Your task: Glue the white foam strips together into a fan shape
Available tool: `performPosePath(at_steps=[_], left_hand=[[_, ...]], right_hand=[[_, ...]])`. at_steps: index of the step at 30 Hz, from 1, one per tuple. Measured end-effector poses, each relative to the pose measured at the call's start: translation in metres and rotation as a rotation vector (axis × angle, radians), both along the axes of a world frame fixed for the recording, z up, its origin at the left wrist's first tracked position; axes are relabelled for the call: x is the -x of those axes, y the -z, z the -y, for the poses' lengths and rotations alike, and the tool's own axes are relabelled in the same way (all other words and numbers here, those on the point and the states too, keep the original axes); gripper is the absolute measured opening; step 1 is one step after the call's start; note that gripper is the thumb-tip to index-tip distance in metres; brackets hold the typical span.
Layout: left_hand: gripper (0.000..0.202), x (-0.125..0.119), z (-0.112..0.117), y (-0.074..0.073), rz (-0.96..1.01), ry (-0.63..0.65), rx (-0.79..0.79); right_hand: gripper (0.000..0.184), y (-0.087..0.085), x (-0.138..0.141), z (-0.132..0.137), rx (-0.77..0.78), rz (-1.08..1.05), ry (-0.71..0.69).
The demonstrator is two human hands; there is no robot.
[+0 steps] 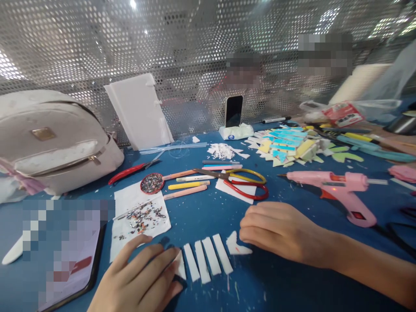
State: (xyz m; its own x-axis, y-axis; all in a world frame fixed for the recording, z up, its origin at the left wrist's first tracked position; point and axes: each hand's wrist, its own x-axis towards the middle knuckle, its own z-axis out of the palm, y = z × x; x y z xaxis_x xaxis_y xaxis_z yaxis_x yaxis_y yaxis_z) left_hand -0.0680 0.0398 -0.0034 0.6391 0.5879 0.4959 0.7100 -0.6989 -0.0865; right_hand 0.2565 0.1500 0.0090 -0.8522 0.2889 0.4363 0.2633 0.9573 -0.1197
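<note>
Several white strips (207, 258) lie side by side on the blue table in front of me. My left hand (143, 273) comes in from the lower left, with thumb and index finger closed about the leftmost white strip (181, 265), which they partly cover. To the right of the row lies a white arrow-shaped piece (236, 245) with small reddish marks. My right hand (276, 229) rests beside it, fingers curled together and fingertips close to its edge. What the right fingers hold, if anything, is hidden.
A pink glue gun (334, 182) lies at right, scissors (248, 182) and markers (188, 185) ahead. Glitter bits (143, 216) cover a white sheet (117, 242). A phone (95, 260) and backpack (68, 160) are left; coloured scraps (286, 143) lie behind, before a perforated metal panel (188, 43).
</note>
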Motion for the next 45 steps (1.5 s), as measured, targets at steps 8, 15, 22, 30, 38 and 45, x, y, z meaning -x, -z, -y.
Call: performPosePath(at_steps=[8, 15, 22, 30, 38, 45], left_hand=[[0.01, -0.005, -0.001, -0.005, 0.123, -0.058, 0.088], [0.038, -0.015, 0.0, -0.003, 0.253, -0.27, 0.272], [0.071, -0.037, -0.001, 0.003, 0.199, -0.31, 0.337], [0.063, -0.038, -0.001, 0.002, 0.211, -0.267, 0.384], [0.08, -0.05, -0.005, 0.0, 0.206, -0.246, 0.386], [0.075, -0.058, -0.012, -0.003, 0.242, -0.193, 0.437]], right_hand=[[0.032, 0.0, -0.002, 0.0, -0.059, 0.001, -0.031], [0.029, -0.001, 0.001, 0.002, -0.076, -0.015, -0.041], [0.03, -0.002, 0.0, 0.003, -0.107, -0.015, -0.032], [0.03, -0.001, 0.001, 0.004, -0.107, -0.027, -0.038], [0.026, -0.001, -0.001, 0.004, -0.106, -0.013, -0.038], [0.028, -0.002, -0.001, 0.004, -0.106, -0.017, -0.034]])
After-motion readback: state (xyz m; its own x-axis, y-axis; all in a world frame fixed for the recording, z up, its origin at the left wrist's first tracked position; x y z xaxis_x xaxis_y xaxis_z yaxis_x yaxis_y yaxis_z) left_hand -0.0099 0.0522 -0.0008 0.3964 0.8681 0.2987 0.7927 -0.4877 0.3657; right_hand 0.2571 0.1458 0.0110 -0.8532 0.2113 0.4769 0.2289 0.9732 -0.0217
